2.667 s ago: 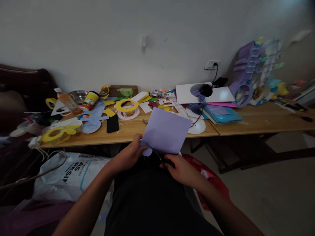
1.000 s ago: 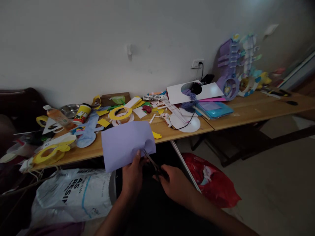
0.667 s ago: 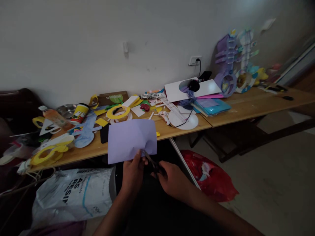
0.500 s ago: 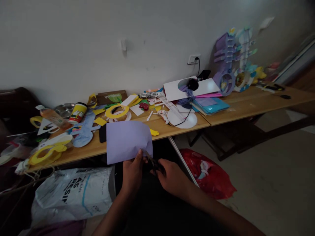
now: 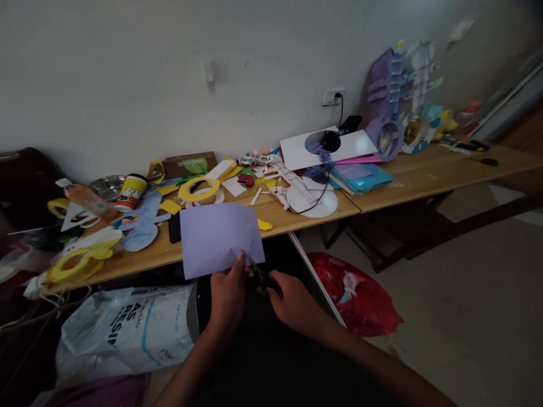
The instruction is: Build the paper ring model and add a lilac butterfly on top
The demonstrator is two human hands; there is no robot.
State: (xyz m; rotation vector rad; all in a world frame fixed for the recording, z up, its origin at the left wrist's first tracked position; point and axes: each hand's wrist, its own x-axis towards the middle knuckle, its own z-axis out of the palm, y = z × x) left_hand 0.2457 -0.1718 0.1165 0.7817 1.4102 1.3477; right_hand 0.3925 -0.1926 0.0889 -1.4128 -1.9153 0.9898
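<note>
A sheet of purple paper (image 5: 218, 237) is held up in front of the table's near edge. My left hand (image 5: 229, 288) pinches its lower edge, thumb on top. Dark-handled scissors (image 5: 262, 277) sit in my right hand (image 5: 292, 299), fingers wrapped round the handles. The blades point up and to the left and meet the paper's lower edge close to my left thumb. Whether they are spread or closed is hard to make out in the dim light.
The wooden table (image 5: 339, 217) carries paper scraps, a yellow ring (image 5: 199, 191), a drink bottle (image 5: 91, 202) and a patterned cup (image 5: 131, 192). Purple craft pieces (image 5: 386, 102) lean at the wall. Below are a white printed sack (image 5: 127, 328) and a red plastic bag (image 5: 360, 297).
The paper's right side lies flatter than before, less curled. Both hands keep their grips, the scissors still at the lower edge. The whole view has shifted slightly.
</note>
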